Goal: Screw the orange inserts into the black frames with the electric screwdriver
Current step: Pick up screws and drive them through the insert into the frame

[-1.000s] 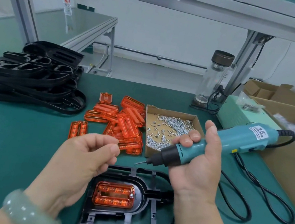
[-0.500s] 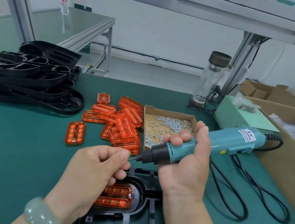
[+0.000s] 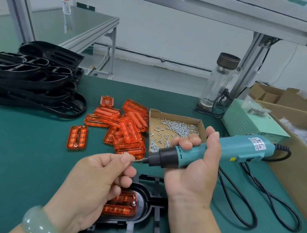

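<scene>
this is looking like a factory assembly bench: aluminium framing (image 3: 254, 58) is rising beyond the gripped screwdriver (image 3: 240, 149), black frames (image 3: 28, 79) are lying stacked well left of it, a screw box (image 3: 177, 116) is sitting just behind.

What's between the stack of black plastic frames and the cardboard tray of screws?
A loose pile of translucent orange plastic inserts, seen in the head view.
</scene>
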`<action>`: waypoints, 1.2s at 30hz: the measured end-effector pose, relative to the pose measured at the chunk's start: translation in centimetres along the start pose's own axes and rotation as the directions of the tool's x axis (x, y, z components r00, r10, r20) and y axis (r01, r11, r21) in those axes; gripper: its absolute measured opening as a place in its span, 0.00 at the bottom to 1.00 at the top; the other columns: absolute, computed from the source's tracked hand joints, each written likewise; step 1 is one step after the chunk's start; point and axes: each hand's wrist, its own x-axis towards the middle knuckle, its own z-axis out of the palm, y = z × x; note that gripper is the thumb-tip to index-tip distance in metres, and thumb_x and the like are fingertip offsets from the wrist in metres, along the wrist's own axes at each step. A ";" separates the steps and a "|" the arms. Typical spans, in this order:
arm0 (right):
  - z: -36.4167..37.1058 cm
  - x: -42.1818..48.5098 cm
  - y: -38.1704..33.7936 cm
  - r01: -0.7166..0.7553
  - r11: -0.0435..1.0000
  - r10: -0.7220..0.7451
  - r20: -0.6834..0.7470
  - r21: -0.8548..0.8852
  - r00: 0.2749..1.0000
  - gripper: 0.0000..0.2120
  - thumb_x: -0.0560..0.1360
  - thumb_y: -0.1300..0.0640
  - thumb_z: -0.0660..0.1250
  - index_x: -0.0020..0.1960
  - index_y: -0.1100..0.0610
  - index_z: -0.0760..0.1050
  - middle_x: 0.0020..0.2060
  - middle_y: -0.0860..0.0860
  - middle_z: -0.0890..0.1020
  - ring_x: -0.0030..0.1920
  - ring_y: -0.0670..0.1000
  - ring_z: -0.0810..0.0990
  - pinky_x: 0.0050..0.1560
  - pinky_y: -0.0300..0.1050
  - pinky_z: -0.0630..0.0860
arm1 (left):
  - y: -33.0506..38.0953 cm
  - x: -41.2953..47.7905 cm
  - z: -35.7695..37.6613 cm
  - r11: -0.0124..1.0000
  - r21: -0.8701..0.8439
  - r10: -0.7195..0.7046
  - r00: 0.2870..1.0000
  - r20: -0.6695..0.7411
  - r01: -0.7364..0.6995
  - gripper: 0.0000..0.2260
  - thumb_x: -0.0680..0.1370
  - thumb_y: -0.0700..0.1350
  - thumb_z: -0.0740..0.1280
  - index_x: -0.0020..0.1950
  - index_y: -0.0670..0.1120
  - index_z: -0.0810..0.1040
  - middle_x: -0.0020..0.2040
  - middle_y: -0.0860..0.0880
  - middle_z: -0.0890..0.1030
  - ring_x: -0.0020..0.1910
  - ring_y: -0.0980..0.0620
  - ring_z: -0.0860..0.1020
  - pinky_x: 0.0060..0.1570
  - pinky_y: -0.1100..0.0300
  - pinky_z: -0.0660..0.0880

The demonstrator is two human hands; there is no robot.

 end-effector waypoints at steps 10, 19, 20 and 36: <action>0.2 0.0 -0.1 0.019 1.000 -0.019 -0.006 0.002 1.000 0.14 0.68 0.50 0.69 0.51 0.51 0.71 0.28 0.46 0.71 0.24 0.45 0.70 0.34 0.40 0.76 | 0.0 -0.1 -0.1 0.999 -0.031 -0.027 0.999 0.022 0.028 0.09 0.62 0.51 0.71 0.37 0.49 0.85 0.33 0.47 0.82 0.27 0.58 0.77 0.23 0.68 0.71; 0.2 -0.3 0.2 0.043 0.999 -0.043 0.000 -0.021 0.999 0.13 0.69 0.51 0.69 0.51 0.50 0.70 0.28 0.46 0.71 0.25 0.45 0.70 0.35 0.40 0.76 | 0.2 0.1 0.0 0.998 0.056 -0.039 0.999 0.030 0.038 0.10 0.60 0.55 0.72 0.30 0.49 0.83 0.31 0.47 0.81 0.26 0.58 0.75 0.23 0.68 0.70; 0.2 -0.3 0.2 0.044 0.999 -0.044 0.003 -0.019 0.999 0.13 0.69 0.51 0.69 0.51 0.50 0.71 0.28 0.46 0.71 0.25 0.45 0.70 0.36 0.40 0.76 | 0.2 0.1 0.0 0.997 0.075 -0.029 0.999 0.032 0.026 0.11 0.59 0.56 0.72 0.30 0.49 0.83 0.31 0.47 0.81 0.26 0.58 0.75 0.23 0.68 0.70; 0.1 -0.4 -0.4 0.035 0.997 -0.034 0.015 -0.068 0.999 0.03 0.79 0.53 0.64 0.50 0.51 0.71 0.28 0.46 0.71 0.25 0.44 0.70 0.36 0.40 0.75 | 2.7 -0.2 -6.3 0.494 0.856 0.086 0.988 0.127 -0.152 0.08 0.70 0.50 0.74 0.40 0.64 0.81 0.33 0.58 0.82 0.30 0.63 0.78 0.31 0.72 0.70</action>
